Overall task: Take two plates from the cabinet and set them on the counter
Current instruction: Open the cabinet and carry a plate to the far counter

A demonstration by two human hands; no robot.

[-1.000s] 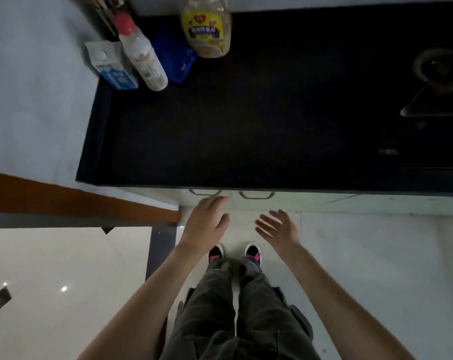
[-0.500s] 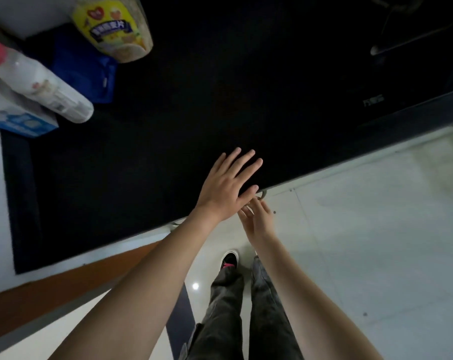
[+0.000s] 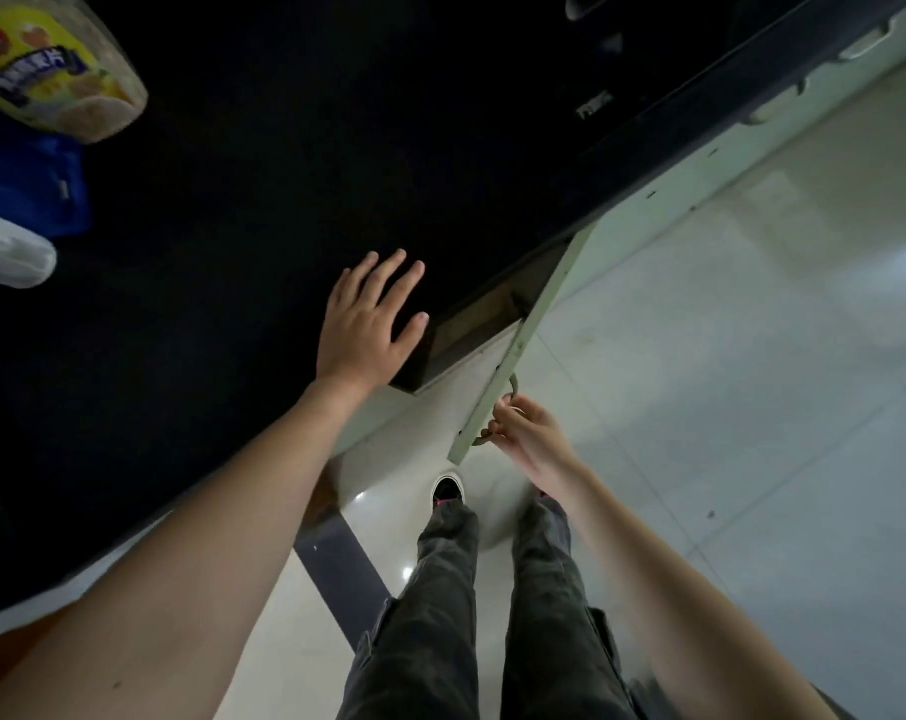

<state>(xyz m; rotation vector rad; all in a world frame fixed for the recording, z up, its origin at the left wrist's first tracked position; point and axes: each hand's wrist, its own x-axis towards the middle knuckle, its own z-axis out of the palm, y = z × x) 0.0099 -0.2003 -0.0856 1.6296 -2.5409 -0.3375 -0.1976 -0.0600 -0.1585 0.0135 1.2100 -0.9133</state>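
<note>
The black counter (image 3: 295, 148) fills the upper left of the view. Below its front edge a pale green cabinet door (image 3: 518, 350) stands swung out, and a dark gap of the cabinet inside (image 3: 471, 319) shows behind it. My right hand (image 3: 523, 433) is shut on the door's metal handle (image 3: 510, 389). My left hand (image 3: 370, 319) lies flat and open on the counter near its front edge, fingers spread. No plates are visible; the cabinet's inside is too dark to tell.
A yellow-labelled jar (image 3: 50, 75), a blue pouch (image 3: 29, 189) and a white bottle (image 3: 3, 252) stand at the counter's left. A stove (image 3: 596, 44) sits at the far right. My legs and shoes (image 3: 448, 491) stand on pale floor tiles (image 3: 752, 381) below the door.
My right hand took hold of the handle and pulled the cabinet door out. My left hand stayed flat on the counter edge. The view tilted further.
</note>
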